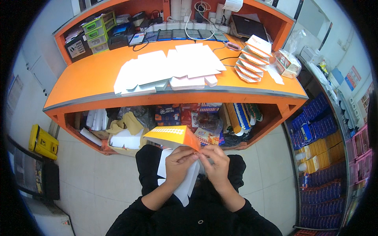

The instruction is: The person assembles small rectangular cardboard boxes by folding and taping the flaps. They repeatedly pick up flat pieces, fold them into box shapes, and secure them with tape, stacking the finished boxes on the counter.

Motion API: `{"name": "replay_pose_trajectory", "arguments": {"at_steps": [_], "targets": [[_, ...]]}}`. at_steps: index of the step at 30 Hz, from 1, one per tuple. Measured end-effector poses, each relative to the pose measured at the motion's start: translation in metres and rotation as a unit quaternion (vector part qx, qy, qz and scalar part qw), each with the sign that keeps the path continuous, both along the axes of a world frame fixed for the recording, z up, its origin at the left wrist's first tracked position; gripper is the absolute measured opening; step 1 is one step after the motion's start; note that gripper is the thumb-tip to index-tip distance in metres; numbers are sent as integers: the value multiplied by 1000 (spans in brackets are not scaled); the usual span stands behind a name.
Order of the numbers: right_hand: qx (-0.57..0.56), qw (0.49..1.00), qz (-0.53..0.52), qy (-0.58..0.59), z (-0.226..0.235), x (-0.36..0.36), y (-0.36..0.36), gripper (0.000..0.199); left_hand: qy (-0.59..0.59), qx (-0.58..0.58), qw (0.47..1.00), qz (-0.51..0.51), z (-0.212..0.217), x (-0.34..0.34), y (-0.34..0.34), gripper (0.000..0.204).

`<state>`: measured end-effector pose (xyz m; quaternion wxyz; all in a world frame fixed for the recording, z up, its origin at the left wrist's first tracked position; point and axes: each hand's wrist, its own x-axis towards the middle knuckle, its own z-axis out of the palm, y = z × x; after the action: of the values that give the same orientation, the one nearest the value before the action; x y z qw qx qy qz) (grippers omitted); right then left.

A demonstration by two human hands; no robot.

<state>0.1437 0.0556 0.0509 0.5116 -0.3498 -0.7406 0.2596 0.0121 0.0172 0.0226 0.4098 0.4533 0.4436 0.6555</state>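
An orange and yellow card carton [173,134], partly folded, is held up above my lap in front of the desk. My left hand [179,164] pinches its lower edge, fingers closed. From the other side my right hand [215,163] grips the same corner between thumb and fingers, and the two hands nearly touch. Exactly how the fingertips meet the card is hidden. Flat white card [186,189] lies across my lap beneath the hands, partly covered by the forearms.
On the orange desk [86,82] lie piles of white card blanks [153,70]. Folded cartons [252,59] are stacked to their right. Tablets [179,34] line the back. An open box [128,138] sits under the desk. Shelves of blue boxes [321,192] stand at right.
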Motion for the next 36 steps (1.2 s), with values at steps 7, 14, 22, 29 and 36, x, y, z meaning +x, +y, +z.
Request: {"name": "replay_pose_trajectory", "arguments": {"at_steps": [7,14,22,29,36], "targets": [[-6,995,95,-31,-18,1,-2,16,-148,45,988,16,1,0,4,27],[-401,816,321,265,-30,42,42,73,481,214,848,-66,-7,-19,2,27],[-177,939,210,-208,-20,42,20,65,556,71,821,-108,-21,-29,-14,57],[102,970,74,-210,-22,3,3,46,-289,-104,951,30,-24,-12,-2,43],[-70,998,3,-4,-20,0,2,10,398,95,897,168,-37,-23,-16,41]]}}
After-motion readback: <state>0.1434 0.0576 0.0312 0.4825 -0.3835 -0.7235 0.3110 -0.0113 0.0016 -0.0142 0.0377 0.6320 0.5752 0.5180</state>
